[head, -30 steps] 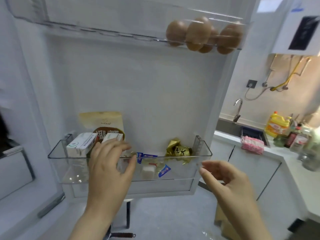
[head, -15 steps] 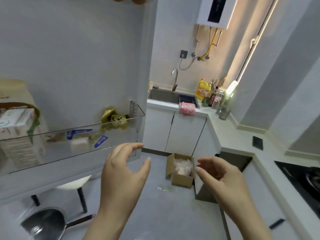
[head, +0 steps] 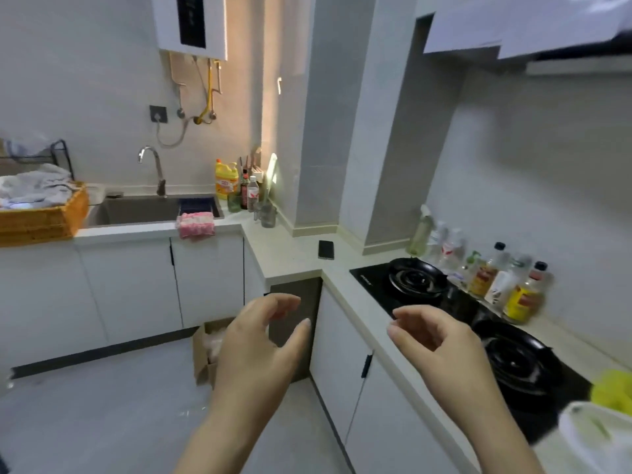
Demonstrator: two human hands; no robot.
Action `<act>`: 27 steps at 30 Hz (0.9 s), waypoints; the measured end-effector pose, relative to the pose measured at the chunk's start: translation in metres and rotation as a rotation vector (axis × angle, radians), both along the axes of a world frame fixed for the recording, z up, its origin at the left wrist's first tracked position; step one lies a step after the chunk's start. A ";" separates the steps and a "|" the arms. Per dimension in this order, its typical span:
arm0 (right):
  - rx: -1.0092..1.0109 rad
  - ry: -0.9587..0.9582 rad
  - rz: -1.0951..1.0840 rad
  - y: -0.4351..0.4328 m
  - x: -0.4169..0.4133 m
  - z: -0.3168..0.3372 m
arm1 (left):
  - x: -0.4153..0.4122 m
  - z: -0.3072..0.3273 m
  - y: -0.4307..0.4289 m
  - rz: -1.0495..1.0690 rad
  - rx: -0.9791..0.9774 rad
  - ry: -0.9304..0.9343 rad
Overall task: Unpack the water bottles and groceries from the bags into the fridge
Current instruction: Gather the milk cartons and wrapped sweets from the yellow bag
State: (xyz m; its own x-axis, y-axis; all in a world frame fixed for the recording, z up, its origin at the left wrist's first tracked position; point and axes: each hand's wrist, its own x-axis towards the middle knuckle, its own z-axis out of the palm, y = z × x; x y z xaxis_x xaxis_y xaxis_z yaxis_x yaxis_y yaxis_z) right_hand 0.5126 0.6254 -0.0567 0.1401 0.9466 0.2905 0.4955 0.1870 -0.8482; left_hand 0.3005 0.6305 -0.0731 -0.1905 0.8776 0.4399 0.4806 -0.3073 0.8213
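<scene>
Two bare hands hang in mid-air with nothing in either grip: the left hand (head: 253, 350) has its fingers loosely curved and its thumb spread apart, and the right hand (head: 441, 343) has its fingers softly bent towards the left one, the two well apart. Behind the left hand an open brown cardboard box (head: 202, 360) stands on the smooth grey floor (head: 85, 405) against the flat white cabinet doors (head: 130, 289), with a crinkled clear plastic bundle (head: 213, 340) inside. Beside the right hand a glossy black glass hob (head: 448, 304) with two round burners is set into the pale L-shaped desk (head: 294, 258). A row of plastic and glass bottles (head: 492, 282), too blurred to identify, lines the wall behind it. At the lower right corner, a white bag-like shape (head: 595, 436) lies on the desk, blurred, with a crumpled yellow-green thing (head: 614, 391) just behind it; I cannot tell what either holds. Farther off a flat dark phone (head: 326, 249) lies on the desk. A fluffy pink cloth (head: 195, 224) drapes over the edge of the steel sink (head: 136, 210) below a curved metal tap (head: 154, 169). A yellow jug (head: 226, 179) stands in the corner, and a woven orange basket (head: 41, 218) holds rumpled white cloths (head: 34, 186).
</scene>
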 end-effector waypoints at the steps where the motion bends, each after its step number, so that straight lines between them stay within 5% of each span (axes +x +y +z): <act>1: 0.001 0.001 -0.037 -0.002 0.021 -0.002 | 0.021 0.000 0.004 -0.038 0.002 0.002; 12: 0.011 0.142 -0.451 -0.027 0.177 -0.033 | 0.210 -0.015 0.049 -0.463 -0.066 0.057; 27: -0.024 0.165 -0.898 0.006 0.266 -0.046 | 0.352 -0.028 0.155 -0.936 -0.134 0.054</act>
State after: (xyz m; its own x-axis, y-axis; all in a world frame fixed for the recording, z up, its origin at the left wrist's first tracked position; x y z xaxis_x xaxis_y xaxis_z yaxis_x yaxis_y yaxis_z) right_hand 0.7789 0.6309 -0.1030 0.8652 0.4668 0.1832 0.3182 -0.2288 -0.9200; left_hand 0.6526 0.7858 -0.1008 0.6345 0.7072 0.3119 0.1247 -0.4919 0.8617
